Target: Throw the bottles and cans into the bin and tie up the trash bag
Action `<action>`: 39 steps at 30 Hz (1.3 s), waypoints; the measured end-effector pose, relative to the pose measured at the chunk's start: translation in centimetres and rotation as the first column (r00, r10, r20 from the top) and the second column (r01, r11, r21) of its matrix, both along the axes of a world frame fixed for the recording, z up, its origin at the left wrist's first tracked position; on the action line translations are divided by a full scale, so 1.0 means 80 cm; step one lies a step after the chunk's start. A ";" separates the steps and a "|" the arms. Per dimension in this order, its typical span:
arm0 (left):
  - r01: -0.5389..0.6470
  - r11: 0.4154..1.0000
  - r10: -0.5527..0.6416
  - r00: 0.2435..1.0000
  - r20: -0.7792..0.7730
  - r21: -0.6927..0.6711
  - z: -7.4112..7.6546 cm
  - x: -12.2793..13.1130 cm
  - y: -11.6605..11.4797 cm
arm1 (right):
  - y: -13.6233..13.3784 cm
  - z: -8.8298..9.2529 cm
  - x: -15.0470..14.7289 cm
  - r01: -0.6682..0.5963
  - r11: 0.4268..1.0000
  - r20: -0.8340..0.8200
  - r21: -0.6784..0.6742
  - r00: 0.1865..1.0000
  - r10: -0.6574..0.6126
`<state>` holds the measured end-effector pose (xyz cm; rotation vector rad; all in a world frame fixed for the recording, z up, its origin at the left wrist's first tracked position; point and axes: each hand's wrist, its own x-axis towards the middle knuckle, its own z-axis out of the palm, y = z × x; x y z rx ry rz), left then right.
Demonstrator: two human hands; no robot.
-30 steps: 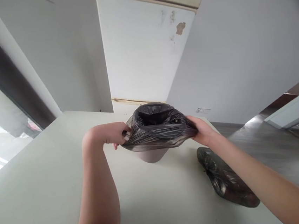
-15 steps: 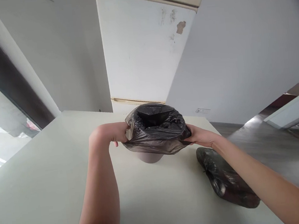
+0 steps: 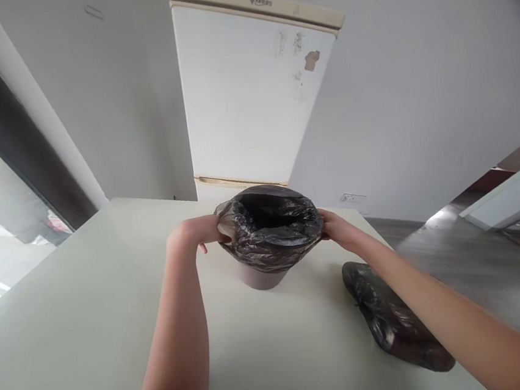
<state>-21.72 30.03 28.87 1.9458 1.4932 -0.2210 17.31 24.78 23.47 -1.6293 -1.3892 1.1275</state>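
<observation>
A small pale bin [image 3: 263, 278] stands on the white table [image 3: 89, 334], lined with a black plastic bag [image 3: 270, 231] folded over its rim. My left hand [image 3: 197, 233] pinches the bag's edge on the bin's left side. On the right side, my right hand [image 3: 337, 229] grips the bag's edge against the rim. A second black bag [image 3: 394, 320], tied and full, lies on the table to the right, under my right forearm.
A tall white fridge [image 3: 250, 91] stands right behind the table against a white wall. A dark-framed window [image 3: 12, 151] runs along the left. Grey floor [image 3: 478, 260] shows past the table's right edge.
The bag's loose skirt, stretched wide between my hands a second ago, now sits pulled down tight round the bin's rim. Both hands have come in closer to the bin.
</observation>
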 end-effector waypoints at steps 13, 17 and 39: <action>0.023 1.000 -0.024 0.999 -0.046 -0.016 -0.015 0.007 0.013 | -0.001 0.072 -0.019 0.008 0.996 -0.104 0.093 0.995 0.002; 0.073 0.990 -0.075 0.997 -0.014 -0.125 -0.033 0.014 0.023 | 0.014 0.046 -0.043 0.125 0.992 -0.096 -0.020 0.987 -0.126; 0.068 0.985 -0.079 0.995 -0.064 -0.162 -0.039 0.011 0.031 | 0.050 0.140 -0.220 -0.599 0.765 0.578 -0.237 0.546 0.606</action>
